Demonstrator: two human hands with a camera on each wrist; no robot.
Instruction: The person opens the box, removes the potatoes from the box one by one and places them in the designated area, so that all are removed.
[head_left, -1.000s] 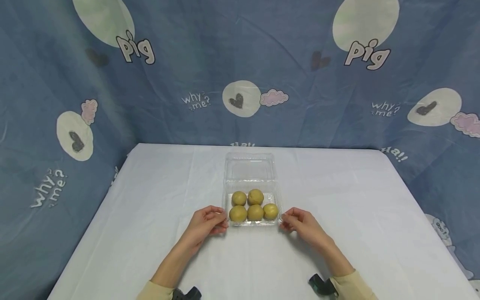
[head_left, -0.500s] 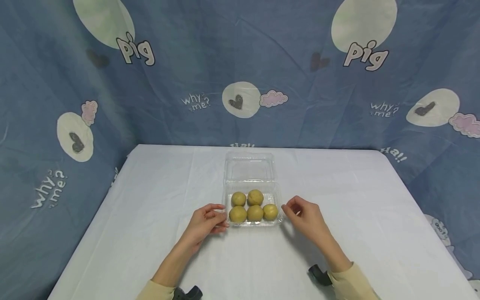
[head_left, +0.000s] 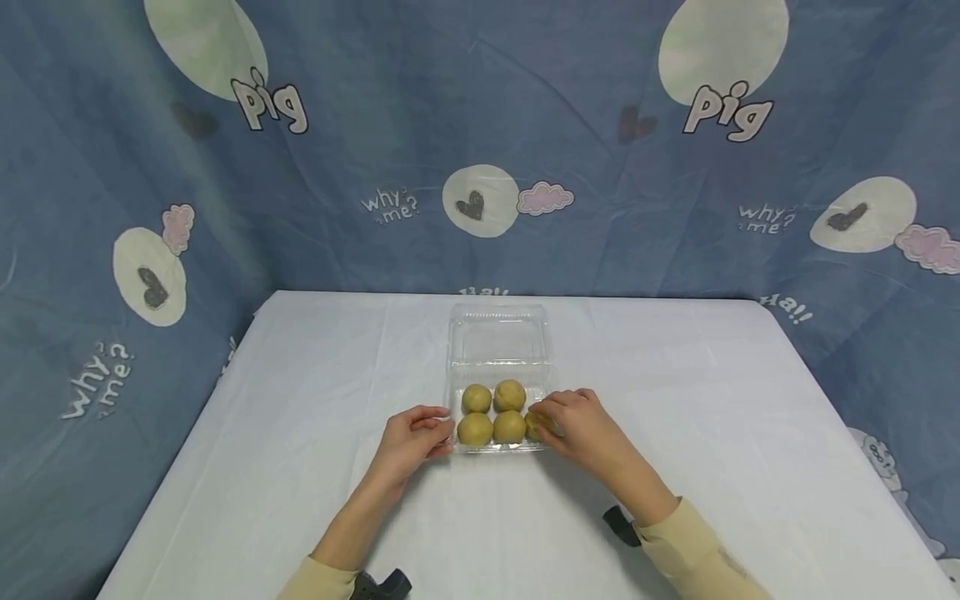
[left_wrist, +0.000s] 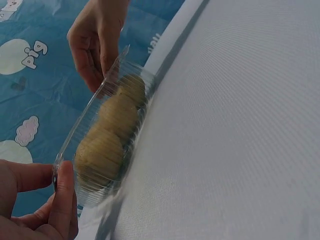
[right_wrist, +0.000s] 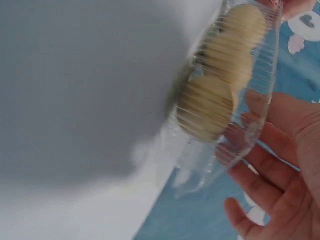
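Note:
A clear plastic clamshell box (head_left: 501, 364) lies with its lid folded back at the table's middle. Inside it sit several round yellow-brown fruits (head_left: 510, 427), three along the front and two behind. My left hand (head_left: 412, 437) pinches the box's left front rim between thumb and fingers, as the left wrist view shows. Over the right rim reaches my right hand (head_left: 581, 429), its fingertips inside the box beside the front-right fruit (right_wrist: 206, 107). In the head view the right hand partly hides that fruit. Spread fingers (right_wrist: 260, 187) show through the clear wall in the right wrist view.
A white cloth covers the table (head_left: 315, 375). Behind it and at the sides hangs a blue printed curtain (head_left: 420, 108). Dark wrist camera mounts (head_left: 622, 525) stick out by the beige sleeves (head_left: 690, 550).
The right hand has left the box's right front corner, lifted, and moved in leftward over the front-right fruit. The left hand stays at the left rim. The fruits keep their places.

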